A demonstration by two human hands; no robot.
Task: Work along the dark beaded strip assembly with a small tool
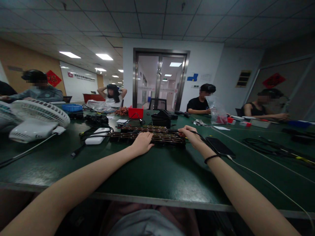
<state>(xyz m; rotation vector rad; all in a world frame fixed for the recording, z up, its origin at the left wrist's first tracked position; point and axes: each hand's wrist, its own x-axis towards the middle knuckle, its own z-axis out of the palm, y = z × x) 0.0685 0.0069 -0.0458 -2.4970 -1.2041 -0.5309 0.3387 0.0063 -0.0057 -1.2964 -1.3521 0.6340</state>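
My left hand (143,143) lies palm down, fingers stretched, on a dark rack of long parallel strips (167,139) with copper-coloured lines and small bright spots. At the rack's right end, my right hand (190,135) is closed in a pinch on a black cable (174,130). Its dark end points left, over the strips, and whether it touches them I cannot tell. Black cables (92,132) run from the rack's left end past a white power bank-like box (97,136). Beside my right wrist lies a black phone (220,146) with a white cord plugged in.
A white fan (40,114) stands at the left. Behind the rack are a black pouch (161,118) and a red bin (136,113). More black cables (268,149) lie at the right. Several people sit around the green table (157,183).
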